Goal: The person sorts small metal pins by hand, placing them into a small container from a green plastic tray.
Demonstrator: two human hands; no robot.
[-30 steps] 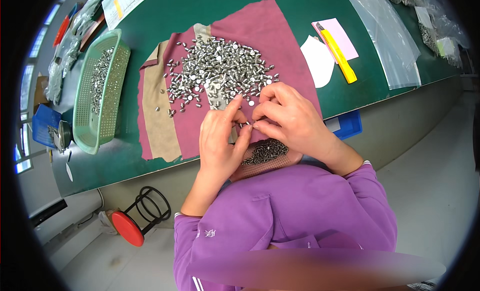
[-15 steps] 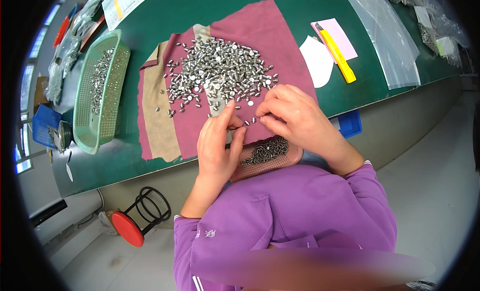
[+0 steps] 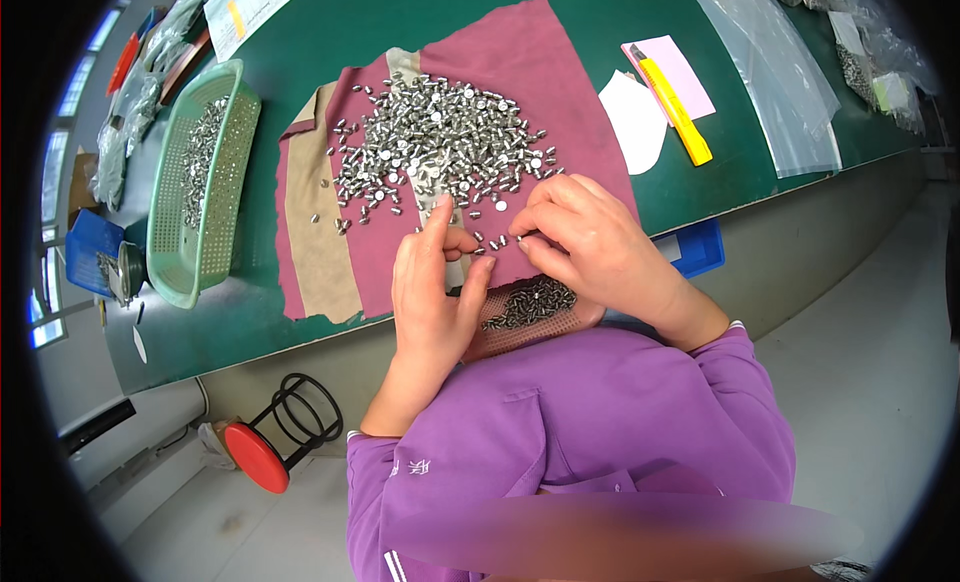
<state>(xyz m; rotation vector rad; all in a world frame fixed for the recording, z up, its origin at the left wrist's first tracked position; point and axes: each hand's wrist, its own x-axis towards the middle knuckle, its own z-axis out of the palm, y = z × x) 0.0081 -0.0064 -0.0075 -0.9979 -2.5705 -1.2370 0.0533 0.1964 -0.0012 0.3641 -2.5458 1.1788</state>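
A heap of small silver metal cylinders (image 3: 450, 122), some showing round flat ends, lies on a maroon cloth (image 3: 565, 92) with beige strips. At the heap's near side is my left hand (image 3: 432, 277), its index finger stretched forward and its thumb apart. Several loose cylinders (image 3: 494, 246) lie between my two hands, one right by the left fingertips. My right hand (image 3: 580, 232) is closed in a pinch of thumb and fingers, with a tiny metal cylinder (image 3: 520, 240) showing at the tips. Below the cloth's near edge, a pink basket (image 3: 530, 339) holds more small, darker-looking metal parts.
A green perforated basket (image 3: 165, 232) with metal parts stands at left, near a blue bin (image 3: 90, 247). Rightward lie a yellow utility knife (image 3: 675, 107), pink paper (image 3: 700, 87) and plastic bags (image 3: 785, 92). A red stool (image 3: 257, 458) stands on the floor below the green table (image 3: 300, 347).
My left thumb and fingers have spread apart, the index finger shifting left and away from me. Cylinders between the hands have shifted slightly. My right hand keeps its pinch, almost in place.
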